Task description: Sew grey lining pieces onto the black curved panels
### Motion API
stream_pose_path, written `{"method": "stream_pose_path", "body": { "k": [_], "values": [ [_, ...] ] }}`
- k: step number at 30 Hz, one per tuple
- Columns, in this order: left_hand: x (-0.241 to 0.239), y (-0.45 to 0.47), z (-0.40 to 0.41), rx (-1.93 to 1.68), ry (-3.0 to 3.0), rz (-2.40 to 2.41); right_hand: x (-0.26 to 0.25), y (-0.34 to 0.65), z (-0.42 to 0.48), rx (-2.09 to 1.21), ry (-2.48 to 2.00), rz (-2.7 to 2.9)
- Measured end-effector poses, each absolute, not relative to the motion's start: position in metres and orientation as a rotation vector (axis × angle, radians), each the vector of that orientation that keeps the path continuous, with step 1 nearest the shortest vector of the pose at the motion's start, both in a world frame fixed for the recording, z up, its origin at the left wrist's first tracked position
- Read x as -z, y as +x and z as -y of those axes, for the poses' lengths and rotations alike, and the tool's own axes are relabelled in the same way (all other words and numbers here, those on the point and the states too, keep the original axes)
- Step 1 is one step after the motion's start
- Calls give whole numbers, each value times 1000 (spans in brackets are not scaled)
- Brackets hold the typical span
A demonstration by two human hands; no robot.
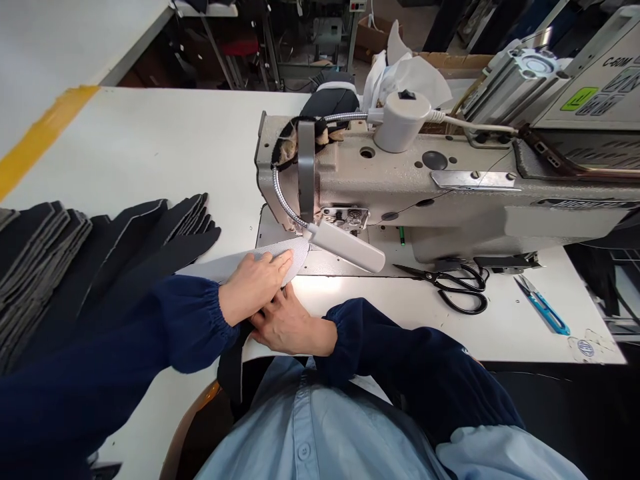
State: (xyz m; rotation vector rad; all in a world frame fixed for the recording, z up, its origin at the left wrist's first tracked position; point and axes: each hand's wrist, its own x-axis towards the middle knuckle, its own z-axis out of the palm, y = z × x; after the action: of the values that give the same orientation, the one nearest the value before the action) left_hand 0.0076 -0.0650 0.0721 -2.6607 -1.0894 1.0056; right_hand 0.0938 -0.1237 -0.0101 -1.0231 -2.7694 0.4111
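Observation:
A light grey fabric piece lies on the sewing machine's bed, its rounded tip close to the needle area. My left hand rests flat on top of it, fingers stretched toward the tip. Just below, my right hand has its fingers curled at the near edge of the fabric, partly under my left hand. A dark fabric part hangs over the table edge beneath my hands. The sewing machine stands directly ahead, and its lamp hides part of the needle area.
Stacks of dark fabric pieces lie on the left. Black scissors and blue thread snips lie on the right of the white table. A small green item is under the machine arm.

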Motion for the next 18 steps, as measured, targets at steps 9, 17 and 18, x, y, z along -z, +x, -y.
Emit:
{"method": "stream_pose_path", "body": {
  "k": [9, 17, 18],
  "values": [
    [-65, 2, 65, -865, -2748, 1178, 15, 93, 124, -401, -1004, 2735],
    [-56, -9, 64, -712, -2736, 1016, 26, 89, 134, -224, -986, 2681],
    [-55, -10, 64, -721, -2729, 1004, 25, 90, 135, -208, -977, 2692]
  ]
}}
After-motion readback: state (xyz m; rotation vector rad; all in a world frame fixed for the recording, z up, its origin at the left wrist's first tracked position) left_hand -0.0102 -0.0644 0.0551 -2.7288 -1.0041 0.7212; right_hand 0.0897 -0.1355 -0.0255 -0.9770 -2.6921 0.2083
